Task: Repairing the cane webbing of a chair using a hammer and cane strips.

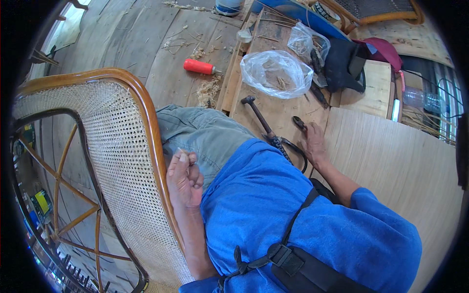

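My left hand (184, 181) is closed in a pinch beside the chair's curved wooden frame (146, 105). Something small and pale shows at its fingertips, too small to name. Woven cane mesh (115, 146) fills the frame on my left. On the right, my right hand (315, 144) rests at the wooden boards with bent fingers at the lower end of a small dark hand tool (298, 122). Close to that hand lie a hammer (259, 116) with a long handle and a black curved handle (298, 149), partly hidden by my blue shirt.
A red bottle (198, 66) with a narrow nozzle lies beyond my legs among cane shavings (207, 90). Clear plastic bags (251, 80), a dark bag (342, 63) and a plastic bottle (422, 99) are at the far right. A pale wood-grain panel (391, 171) spreads on my right.
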The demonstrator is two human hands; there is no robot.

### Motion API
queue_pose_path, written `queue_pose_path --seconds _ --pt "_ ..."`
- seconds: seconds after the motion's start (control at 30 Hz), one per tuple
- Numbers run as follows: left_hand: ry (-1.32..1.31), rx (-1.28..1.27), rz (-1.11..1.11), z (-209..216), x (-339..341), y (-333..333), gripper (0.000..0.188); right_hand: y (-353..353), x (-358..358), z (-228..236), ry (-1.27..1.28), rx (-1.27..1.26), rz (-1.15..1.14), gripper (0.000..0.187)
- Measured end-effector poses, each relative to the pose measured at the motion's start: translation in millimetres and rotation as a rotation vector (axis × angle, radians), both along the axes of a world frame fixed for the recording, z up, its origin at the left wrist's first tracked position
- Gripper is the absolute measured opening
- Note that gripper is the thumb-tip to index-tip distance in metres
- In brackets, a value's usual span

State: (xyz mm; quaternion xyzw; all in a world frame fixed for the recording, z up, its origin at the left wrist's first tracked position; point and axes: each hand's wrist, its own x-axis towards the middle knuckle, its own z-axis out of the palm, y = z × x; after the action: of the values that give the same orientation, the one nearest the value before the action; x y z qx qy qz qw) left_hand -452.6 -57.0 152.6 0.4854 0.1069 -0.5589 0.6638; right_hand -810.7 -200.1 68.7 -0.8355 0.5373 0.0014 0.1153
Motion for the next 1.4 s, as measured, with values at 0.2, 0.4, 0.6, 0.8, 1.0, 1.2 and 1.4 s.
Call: queue_pose_path --seconds 0.2,0.4,0.6,0.8,1.0,1.2,1.4 --pt "0.094 -0.106 -0.040 -9.5 1.0 1.2 0.008 3.4 89.6 14.7 -0.234 0.473 -0.057 0.037" --pt "0.109 -0.162 0.026 -17.4 6.8 18.9 0.008 -6.4 87.2 0.8 -0.104 0.289 0.064 0.030" --pt "0.103 -0.162 0.046 -20.4 5.1 22.7 0.006 -39.9 52.1 -19.5 -0.164 0.271 0.155 0.023" --pt "0.137 -0.178 0.099 -19.7 8.4 28.1 0.004 -6.2 48.1 -12.9 -0.128 0.122 0.350 0.036" --pt "0.128 -0.168 0.189 -24.8 13.7 27.8 0.007 2.7 36.8 -28.3 -0.088 0.480 0.160 0.030" --pt "0.168 -0.155 0.232 -25.4 15.8 24.1 0.009 8.8 57.4 17.5 -0.044 0.636 -0.013 0.024" --pt "0.160 -0.160 0.169 -21.1 17.0 11.9 0.010 -39.6 88.2 52.0 -0.039 0.592 0.107 0.033"
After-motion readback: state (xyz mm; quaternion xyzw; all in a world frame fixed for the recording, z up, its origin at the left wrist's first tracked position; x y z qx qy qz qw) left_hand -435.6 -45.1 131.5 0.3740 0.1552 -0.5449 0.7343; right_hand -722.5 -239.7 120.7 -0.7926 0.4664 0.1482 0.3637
